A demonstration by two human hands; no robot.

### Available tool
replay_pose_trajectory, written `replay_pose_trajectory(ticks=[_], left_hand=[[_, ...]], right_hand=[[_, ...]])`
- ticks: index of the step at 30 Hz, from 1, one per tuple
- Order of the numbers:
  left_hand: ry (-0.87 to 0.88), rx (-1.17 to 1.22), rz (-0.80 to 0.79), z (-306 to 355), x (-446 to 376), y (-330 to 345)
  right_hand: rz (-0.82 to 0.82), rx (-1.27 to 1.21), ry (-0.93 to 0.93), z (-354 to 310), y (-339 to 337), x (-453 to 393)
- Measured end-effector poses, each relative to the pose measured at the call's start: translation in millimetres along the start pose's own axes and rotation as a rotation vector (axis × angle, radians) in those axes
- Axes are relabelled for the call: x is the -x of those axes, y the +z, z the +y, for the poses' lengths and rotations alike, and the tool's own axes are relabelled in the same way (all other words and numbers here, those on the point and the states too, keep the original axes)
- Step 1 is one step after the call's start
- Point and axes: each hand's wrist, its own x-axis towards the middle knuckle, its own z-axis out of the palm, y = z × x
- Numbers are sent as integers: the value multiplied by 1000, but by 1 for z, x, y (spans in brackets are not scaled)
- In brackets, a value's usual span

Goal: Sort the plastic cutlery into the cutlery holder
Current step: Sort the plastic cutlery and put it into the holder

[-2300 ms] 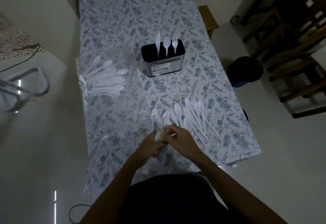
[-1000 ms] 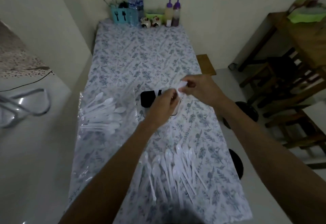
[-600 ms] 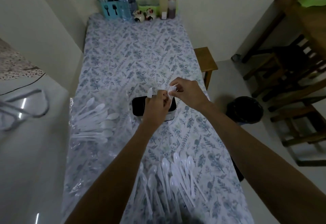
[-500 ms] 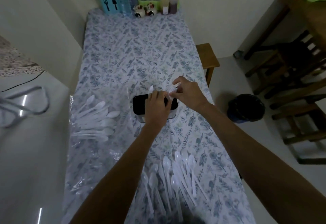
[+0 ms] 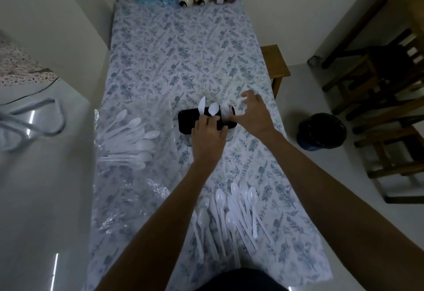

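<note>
Holder [image 5: 187, 123], L hand [image 5: 207, 138] touching, R hand [image 5: 253, 114] splayed

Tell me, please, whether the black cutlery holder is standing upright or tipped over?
Upright. The black cutlery holder stands with its opening up, and a knife and a spoon stick up out of it.

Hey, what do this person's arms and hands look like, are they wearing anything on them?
Both arms are bare from the bottom edge of the picture to the fingertips: no sleeves reach the forearms. The left hand and the right hand wear no gloves, and no watch, bracelet or ring shows in the dim light. Dark clothing shows at the bottom edge, between the arms.
</note>
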Motion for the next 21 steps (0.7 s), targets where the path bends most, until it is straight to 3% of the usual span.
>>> replay_pose_trajectory(ticks=[4,6,11,15,21], left_hand=[[-27,167,7,-22,56,-16],[-132,244,-52,-38,96,-25],[-437,296,-117,-81,200,-49],[-582,313,-146,-101,251,-66],[-460,315,-269,-124,281,-80]], right_hand=[[59,-117,144,17,-9,57],[50,-99,200,26,-3,109],[-345,53,171,19,59,251],[-430,145,209,2,114,303],[-426,249,188,-14,150,313]])
